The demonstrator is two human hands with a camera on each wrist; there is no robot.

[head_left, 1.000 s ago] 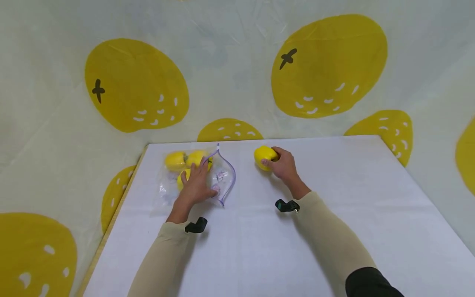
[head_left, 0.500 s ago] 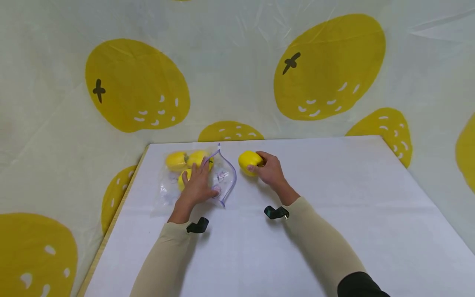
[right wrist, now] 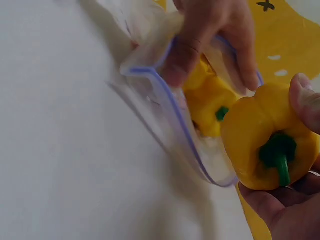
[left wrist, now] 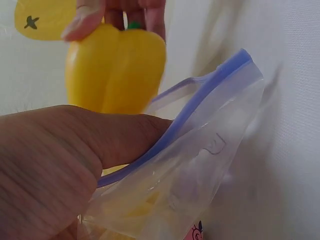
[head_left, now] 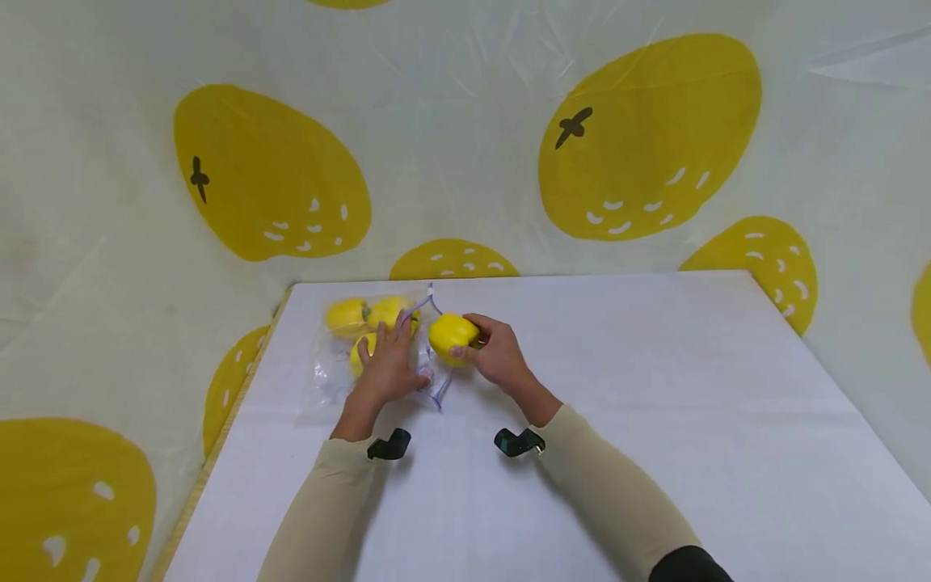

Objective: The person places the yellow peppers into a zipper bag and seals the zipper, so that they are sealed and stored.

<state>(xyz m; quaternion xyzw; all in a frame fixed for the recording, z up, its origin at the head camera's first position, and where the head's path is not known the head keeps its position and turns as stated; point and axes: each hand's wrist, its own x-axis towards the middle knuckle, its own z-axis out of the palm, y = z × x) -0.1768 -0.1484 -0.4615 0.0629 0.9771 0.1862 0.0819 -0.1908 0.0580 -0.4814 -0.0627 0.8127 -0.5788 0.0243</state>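
Gripping a smooth, lobed yellow pepper (head_left: 451, 337) by its green-stemmed end, my right hand (head_left: 502, 353) holds it at the bluish rim (left wrist: 187, 117) of a clear, crinkled plastic bag (head_left: 323, 384) (three rounded peppers (head_left: 346, 318) inside); my left hand (head_left: 391, 369) spreads wide there.

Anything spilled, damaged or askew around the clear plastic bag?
Nothing stands out. Three yellow bell peppers lie inside the clear plastic zip bag, which gapes open around the left grip; the right grip holds a fourth pepper, with no damage visible.
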